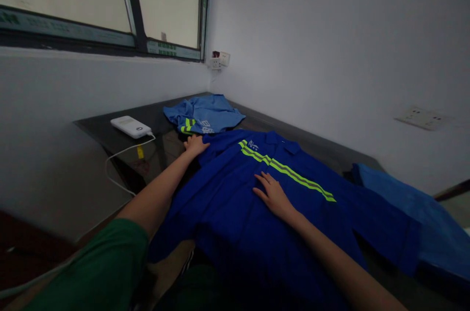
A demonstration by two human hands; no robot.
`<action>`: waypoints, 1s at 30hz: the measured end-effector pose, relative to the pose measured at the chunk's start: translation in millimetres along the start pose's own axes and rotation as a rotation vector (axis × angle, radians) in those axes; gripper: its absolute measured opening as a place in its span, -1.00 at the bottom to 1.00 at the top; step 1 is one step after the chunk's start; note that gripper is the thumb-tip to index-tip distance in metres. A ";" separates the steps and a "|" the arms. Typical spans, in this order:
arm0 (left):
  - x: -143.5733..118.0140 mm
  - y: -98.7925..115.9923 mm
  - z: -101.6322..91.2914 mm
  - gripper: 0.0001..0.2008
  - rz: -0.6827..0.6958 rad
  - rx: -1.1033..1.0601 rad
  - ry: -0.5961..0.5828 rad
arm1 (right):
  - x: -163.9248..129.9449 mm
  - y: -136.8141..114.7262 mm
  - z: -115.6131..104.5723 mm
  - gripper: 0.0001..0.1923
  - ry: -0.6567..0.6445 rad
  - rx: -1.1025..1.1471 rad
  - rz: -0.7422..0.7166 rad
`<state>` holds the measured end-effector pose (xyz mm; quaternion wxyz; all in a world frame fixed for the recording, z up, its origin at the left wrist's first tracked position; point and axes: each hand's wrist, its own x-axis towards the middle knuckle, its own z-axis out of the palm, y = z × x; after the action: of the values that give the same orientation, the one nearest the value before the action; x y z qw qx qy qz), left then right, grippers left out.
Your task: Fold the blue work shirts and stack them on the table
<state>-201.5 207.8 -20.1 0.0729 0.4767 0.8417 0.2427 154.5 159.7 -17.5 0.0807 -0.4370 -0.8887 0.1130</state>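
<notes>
A dark blue work jacket (235,208) lies spread face up, its collar away from me and a yellow-green reflective stripe across the chest. My left hand (196,145) rests at the end of the jacket's left-side sleeve, fingers and thumb apart; its fingertips are small and dim in view. On the front of the jacket, just below the stripe, my right hand (274,195) lies flat with its fingers spread. The other sleeve reaches out to the right. The lower part of the jacket hangs toward me in shadow.
On the dark table (99,122), a lighter blue garment (216,110) lies crumpled at the back. A white power bank (131,126) with a white cable (121,151) sits at left. More blue cloth (411,203) lies at right. Walls and a window border the table.
</notes>
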 end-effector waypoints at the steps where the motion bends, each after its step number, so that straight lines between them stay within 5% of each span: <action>1: 1.1 5.0 2.5 -0.63 0.044 -0.030 -0.008 | -1.8 -0.1 1.8 -0.39 -0.001 -0.012 -0.003; 8: 17.0 35.0 -14.3 -0.60 0.333 -0.138 0.078 | -13.0 1.2 6.6 -0.39 -0.004 -0.090 -0.030; 14: 89.6 47.3 -70.3 -0.62 0.338 -0.033 0.250 | -24.1 6.4 4.1 -0.40 -0.017 -0.099 -0.013; 18: 136.9 73.4 -91.0 -0.65 0.377 0.085 0.261 | -24.7 6.4 4.8 -0.39 -0.037 -0.109 0.011; 23: 159.3 93.7 -74.7 -0.64 0.409 0.163 0.250 | -19.2 5.1 5.7 -0.39 -0.067 -0.080 0.036; 30: 140.5 32.1 -19.2 -0.47 0.283 0.387 0.121 | -9.7 2.3 -13.2 -0.40 -0.149 -0.021 -0.006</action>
<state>-258.7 332.8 27.2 -0.1050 0.5794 0.8003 0.1129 165.4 155.1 -5.9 0.0104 -0.4255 -0.8947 0.1357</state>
